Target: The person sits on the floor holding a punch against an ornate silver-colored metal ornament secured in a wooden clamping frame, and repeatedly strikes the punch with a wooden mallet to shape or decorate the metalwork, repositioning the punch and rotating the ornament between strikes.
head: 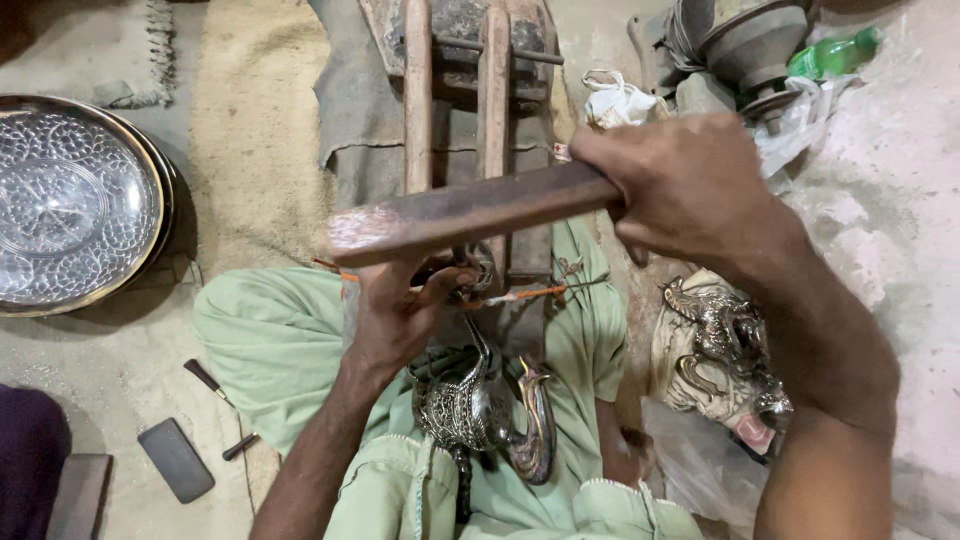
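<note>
A: What does the right hand have hold of?

B: It is wrapped tight around one end of a flat wooden bar, which runs leftward and slightly down, across the two upright wooden posts of the stand.

A: And the left hand?

B: It sits just under the bar's free end, fingers pinched on the upper part of an ornate silver vessel. The vessel's body hangs below that grip, resting on the person's lap in pale green cloth.

A: Anything else close by?

B: More silver pieces lie on the floor under the right forearm, and an embossed metal tray sits well to the left.
</note>
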Available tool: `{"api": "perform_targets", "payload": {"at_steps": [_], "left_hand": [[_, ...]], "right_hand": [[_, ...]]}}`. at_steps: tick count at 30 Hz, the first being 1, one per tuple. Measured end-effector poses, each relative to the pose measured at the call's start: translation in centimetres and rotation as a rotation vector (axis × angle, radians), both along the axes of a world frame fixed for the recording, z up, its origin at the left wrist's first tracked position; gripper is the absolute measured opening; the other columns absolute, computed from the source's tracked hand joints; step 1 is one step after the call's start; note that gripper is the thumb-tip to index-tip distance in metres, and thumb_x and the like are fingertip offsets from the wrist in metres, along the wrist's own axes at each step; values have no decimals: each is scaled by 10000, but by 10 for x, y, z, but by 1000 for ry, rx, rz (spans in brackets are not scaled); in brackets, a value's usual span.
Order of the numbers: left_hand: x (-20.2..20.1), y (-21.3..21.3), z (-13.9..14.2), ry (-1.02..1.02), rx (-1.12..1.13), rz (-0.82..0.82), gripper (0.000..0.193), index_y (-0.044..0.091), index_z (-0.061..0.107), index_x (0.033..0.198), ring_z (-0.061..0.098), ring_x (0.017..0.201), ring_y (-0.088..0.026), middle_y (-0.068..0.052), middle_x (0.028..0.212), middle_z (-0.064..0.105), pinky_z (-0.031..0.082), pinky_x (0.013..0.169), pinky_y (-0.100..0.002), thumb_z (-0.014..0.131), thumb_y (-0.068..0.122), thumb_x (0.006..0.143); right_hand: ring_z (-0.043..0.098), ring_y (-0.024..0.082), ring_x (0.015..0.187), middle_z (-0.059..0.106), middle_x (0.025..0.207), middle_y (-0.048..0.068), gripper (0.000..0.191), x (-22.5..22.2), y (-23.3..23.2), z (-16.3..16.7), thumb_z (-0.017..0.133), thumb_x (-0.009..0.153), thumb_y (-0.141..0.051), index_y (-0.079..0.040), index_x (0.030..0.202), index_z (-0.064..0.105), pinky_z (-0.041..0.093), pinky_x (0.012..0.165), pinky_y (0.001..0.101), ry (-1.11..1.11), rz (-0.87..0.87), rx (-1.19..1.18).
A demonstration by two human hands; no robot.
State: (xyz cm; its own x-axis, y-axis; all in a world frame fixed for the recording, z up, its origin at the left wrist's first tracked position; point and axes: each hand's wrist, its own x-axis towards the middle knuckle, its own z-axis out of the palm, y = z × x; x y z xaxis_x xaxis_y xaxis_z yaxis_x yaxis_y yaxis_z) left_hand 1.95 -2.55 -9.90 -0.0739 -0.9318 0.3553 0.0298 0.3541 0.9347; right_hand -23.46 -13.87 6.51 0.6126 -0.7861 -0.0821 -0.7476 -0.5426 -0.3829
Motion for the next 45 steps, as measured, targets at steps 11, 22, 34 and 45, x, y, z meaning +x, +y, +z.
{"api": "perform_targets", "payload": {"at_steps": [11, 22, 34, 45], "left_hand": [[1, -3, 3, -30, 24, -8, 566, 62, 542, 1464, 786, 966, -174, -120, 1088, 780, 662, 856, -321, 613, -134, 937], [3, -5, 8, -81, -8, 13, 580, 66, 547, 1451, 775, 967, -164, -137, 1112, 771, 634, 821, -310, 664, -116, 912], [5, -5, 2, -49, 36, -47, 613, 81, 545, 1456, 786, 993, -199, -139, 1107, 768, 649, 879, -322, 601, -166, 898], [9, -7, 1, -48, 40, -93, 626, 90, 557, 1460, 788, 974, -202, -120, 1093, 780, 632, 862, -341, 618, -144, 883]], "right_hand": [[667, 112, 646, 709, 804, 78, 225, -2, 7, 5, 753, 897, -123, -32, 1091, 685, 537, 559, 282, -212, 77, -271], [585, 161, 486, 656, 661, 36, 149, -16, 21, 1, 801, 911, -205, -110, 942, 690, 481, 472, 354, 153, -66, -297], [626, 156, 505, 694, 725, 56, 201, -20, 18, 7, 730, 891, -190, -127, 1077, 689, 545, 472, 358, 237, -73, -168], [672, 172, 534, 713, 731, 52, 302, -16, 17, 8, 709, 763, -109, -108, 1063, 678, 555, 487, 362, 187, -83, -92]]}}
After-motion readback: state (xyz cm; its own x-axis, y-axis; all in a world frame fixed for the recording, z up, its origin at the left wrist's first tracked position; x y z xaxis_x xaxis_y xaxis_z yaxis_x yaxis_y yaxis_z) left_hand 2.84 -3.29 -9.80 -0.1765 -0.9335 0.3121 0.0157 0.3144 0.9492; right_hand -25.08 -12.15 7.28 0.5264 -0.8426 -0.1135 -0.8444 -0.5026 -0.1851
